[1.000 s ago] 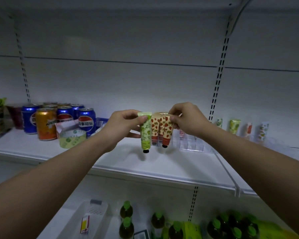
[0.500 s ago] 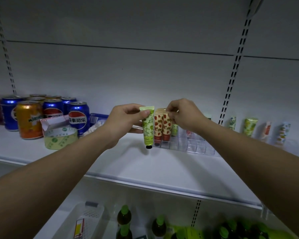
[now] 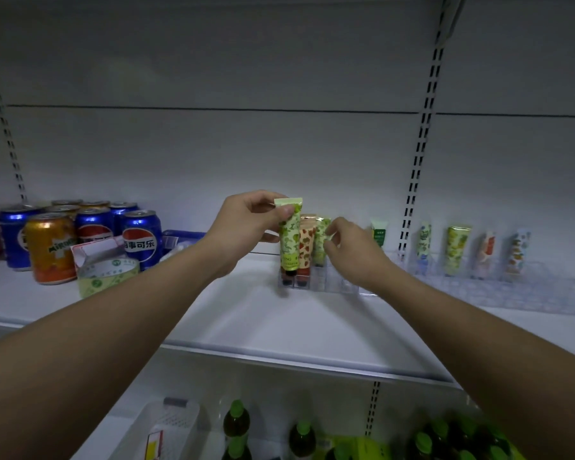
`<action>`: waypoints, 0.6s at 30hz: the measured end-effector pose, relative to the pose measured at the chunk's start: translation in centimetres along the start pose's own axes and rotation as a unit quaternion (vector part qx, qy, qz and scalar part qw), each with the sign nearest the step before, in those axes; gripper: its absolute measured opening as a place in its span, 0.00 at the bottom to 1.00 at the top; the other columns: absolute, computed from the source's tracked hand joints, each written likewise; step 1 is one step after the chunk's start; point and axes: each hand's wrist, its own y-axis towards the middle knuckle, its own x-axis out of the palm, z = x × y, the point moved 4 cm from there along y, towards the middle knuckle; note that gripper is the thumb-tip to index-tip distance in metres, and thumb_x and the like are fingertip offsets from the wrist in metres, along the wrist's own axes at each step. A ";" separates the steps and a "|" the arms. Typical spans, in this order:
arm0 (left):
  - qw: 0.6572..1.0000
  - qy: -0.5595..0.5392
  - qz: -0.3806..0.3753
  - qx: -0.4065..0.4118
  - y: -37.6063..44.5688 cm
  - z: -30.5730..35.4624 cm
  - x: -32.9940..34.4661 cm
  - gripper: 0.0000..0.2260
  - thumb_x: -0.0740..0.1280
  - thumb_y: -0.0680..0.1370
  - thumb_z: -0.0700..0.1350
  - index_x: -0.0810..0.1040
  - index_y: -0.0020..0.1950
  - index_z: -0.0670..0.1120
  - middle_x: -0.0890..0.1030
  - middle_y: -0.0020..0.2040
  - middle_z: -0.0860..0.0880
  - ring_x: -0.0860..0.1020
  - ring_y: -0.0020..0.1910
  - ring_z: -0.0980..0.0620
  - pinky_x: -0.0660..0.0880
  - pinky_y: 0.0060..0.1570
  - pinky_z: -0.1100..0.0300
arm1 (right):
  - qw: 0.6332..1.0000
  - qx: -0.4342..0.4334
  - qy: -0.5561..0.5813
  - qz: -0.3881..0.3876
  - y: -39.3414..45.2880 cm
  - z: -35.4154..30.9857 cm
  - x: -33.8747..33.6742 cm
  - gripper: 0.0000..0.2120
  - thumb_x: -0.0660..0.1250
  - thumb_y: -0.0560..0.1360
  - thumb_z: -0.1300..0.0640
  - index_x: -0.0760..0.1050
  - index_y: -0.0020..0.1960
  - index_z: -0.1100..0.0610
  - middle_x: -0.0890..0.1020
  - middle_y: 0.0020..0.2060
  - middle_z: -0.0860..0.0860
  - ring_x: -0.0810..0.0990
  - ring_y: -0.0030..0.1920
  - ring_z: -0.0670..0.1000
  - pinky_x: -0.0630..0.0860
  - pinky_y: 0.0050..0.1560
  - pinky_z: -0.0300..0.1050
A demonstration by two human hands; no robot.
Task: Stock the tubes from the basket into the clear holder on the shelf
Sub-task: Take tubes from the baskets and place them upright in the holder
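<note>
My left hand (image 3: 246, 224) pinches the top of a green leaf-print tube (image 3: 289, 240). Its black cap sits in the front left slot of the clear holder (image 3: 316, 285) on the white shelf (image 3: 246, 313). A strawberry-print tube (image 3: 306, 249) stands in the slot beside it, with a pale green tube (image 3: 320, 247) just behind. My right hand (image 3: 352, 254) hovers over the holder's right part, fingers loosely curled next to the pale green tube and gripping nothing I can see. The white basket (image 3: 176, 423) is at the bottom left on the shelf below, with one small item in it.
Soda cans (image 3: 140, 237) and a tape roll (image 3: 108, 273) stand on the shelf to the left. A second clear holder (image 3: 545, 293) with several upright tubes (image 3: 457, 250) stands to the right. Green-capped bottles (image 3: 236, 423) fill the shelf below.
My right hand has let go of the strawberry tubes, which now stand in the holder, and has dropped to the right. My left hand has lowered the green tube's cap into the front slot.
</note>
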 end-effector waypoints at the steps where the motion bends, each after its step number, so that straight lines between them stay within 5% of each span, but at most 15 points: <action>1: 1.000 0.002 0.001 0.004 0.2 0.4 0.5 0.04 0.71 0.76 0.40 0.81 0.49 0.46 0.84 0.41 0.46 0.82 0.38 0.53 0.80 0.39 0.60 | 1.000 -0.006 -0.012 -0.025 -0.9 0.4 0.2 0.09 0.60 0.81 0.57 0.74 0.58 0.58 0.80 0.50 0.53 0.78 0.45 0.52 0.76 0.47 0.47; 6: 0.999 0.046 0.008 0.006 1.2 1.4 3.3 0.04 0.70 0.76 0.39 0.79 0.48 0.46 0.82 0.44 0.43 0.81 0.39 0.51 0.81 0.41 0.59 | 0.992 -0.039 -0.023 -0.120 -5.0 2.6 1.5 0.08 0.61 0.79 0.54 0.79 0.48 0.53 0.82 0.47 0.50 0.79 0.46 0.51 0.78 0.50 0.49; 11: 0.993 0.109 0.038 -0.008 3.2 1.2 5.5 0.03 0.69 0.77 0.38 0.77 0.46 0.44 0.78 0.45 0.47 0.81 0.46 0.45 0.82 0.47 0.51 | 0.983 -0.055 -0.023 -0.175 -7.7 5.4 2.4 0.19 0.59 0.78 0.41 0.74 0.65 0.47 0.75 0.63 0.48 0.70 0.64 0.50 0.68 0.65 0.50; 16: 0.978 0.190 0.081 -0.009 5.5 1.2 7.3 0.05 0.72 0.75 0.39 0.80 0.46 0.49 0.80 0.47 0.48 0.81 0.46 0.49 0.75 0.29 0.69 | 0.976 -0.073 -0.027 -0.205 -8.0 5.9 3.2 0.27 0.54 0.77 0.33 0.65 0.73 0.43 0.66 0.73 0.43 0.62 0.72 0.49 0.59 0.72 0.51; 18: 0.972 0.216 0.095 -0.003 6.7 1.1 7.8 0.06 0.73 0.74 0.39 0.80 0.44 0.49 0.81 0.47 0.47 0.81 0.45 0.49 0.76 0.30 0.68 | 0.975 -0.078 -0.035 -0.207 -7.9 5.9 3.4 0.29 0.52 0.76 0.32 0.64 0.73 0.42 0.65 0.74 0.43 0.61 0.73 0.49 0.58 0.72 0.51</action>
